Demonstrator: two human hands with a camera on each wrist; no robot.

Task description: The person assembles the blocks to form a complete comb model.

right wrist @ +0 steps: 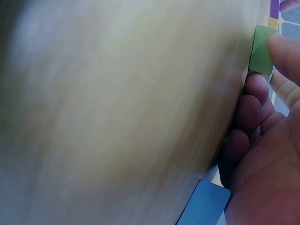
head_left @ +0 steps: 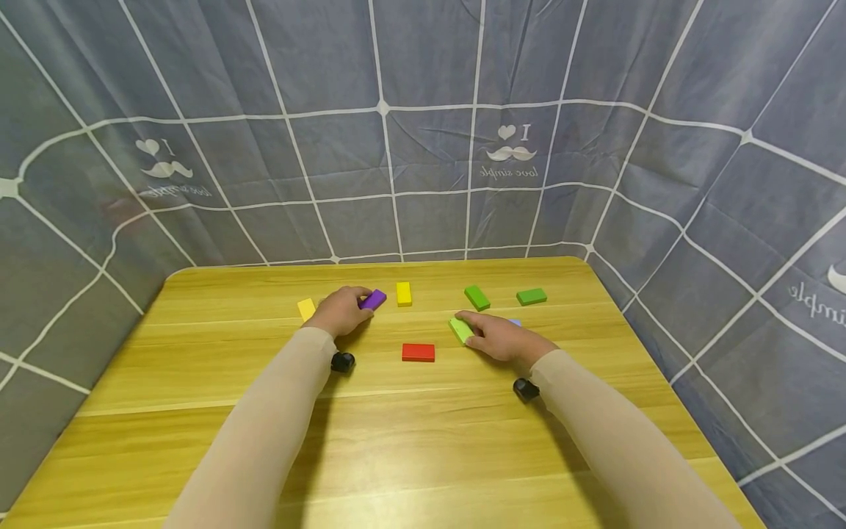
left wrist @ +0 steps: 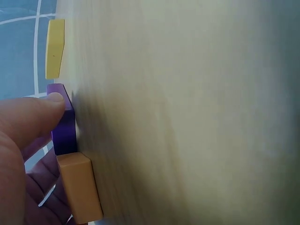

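Head view shows two bare hands at work over a wood-grain surface (head_left: 396,448), each with a small rectangular block. The left hand (head_left: 338,313) pinches a purple block (head_left: 374,300), its thumb laid on the near face and the other fingers (left wrist: 43,174) bent behind, closed to the block's thickness. The purple block sits at the far part of the surface, between a yellow block (head_left: 404,294) on its right and a pale yellow-orange block (head_left: 305,308) beyond the hand's left side. In the left wrist view an orange block (left wrist: 80,187) is right beside the purple one; whether it is that same pale block I cannot tell.

The right hand (head_left: 504,339) grips a light green block (head_left: 459,331) between thumb and forefinger, its remaining fingers (right wrist: 247,112) curled in toward the palm. That block is right of centre, near a red block (head_left: 418,353) lying crosswise to its left. Two darker green blocks, one slanted (head_left: 476,297) and one farther right (head_left: 532,296), rest beyond the hand. A blue block (right wrist: 205,202), mostly hidden by the hand in the head view, lies just beside it. Grey curtain (head_left: 429,158) with white grid lines backs the surface.
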